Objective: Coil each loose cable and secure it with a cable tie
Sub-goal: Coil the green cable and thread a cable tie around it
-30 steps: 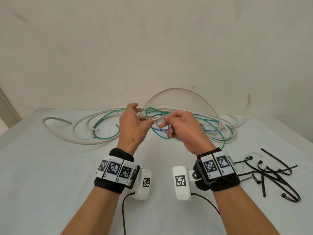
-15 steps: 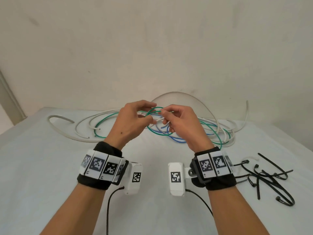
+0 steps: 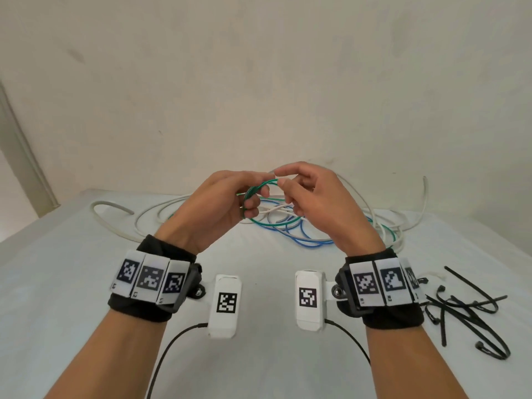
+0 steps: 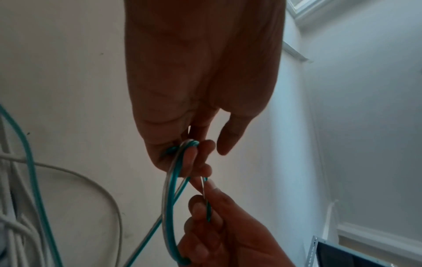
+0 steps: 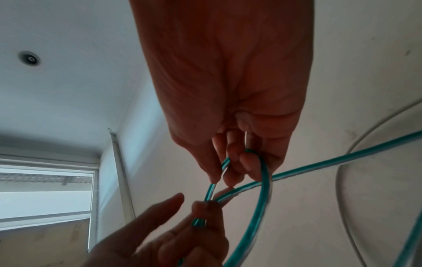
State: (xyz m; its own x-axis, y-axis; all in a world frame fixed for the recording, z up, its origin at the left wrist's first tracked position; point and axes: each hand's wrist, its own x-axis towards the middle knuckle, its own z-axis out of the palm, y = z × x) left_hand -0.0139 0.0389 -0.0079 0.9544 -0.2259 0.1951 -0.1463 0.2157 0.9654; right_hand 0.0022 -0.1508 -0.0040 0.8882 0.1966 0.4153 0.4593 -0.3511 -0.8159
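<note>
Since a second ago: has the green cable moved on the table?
Yes. The green cable had a loop lying left, inside the white cable curve; it has been drawn right, into the coil the left hand holds.

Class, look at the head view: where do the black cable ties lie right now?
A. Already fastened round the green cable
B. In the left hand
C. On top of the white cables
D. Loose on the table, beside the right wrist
D: the black cable ties lie loose on the table, untouched by either hand.
</note>
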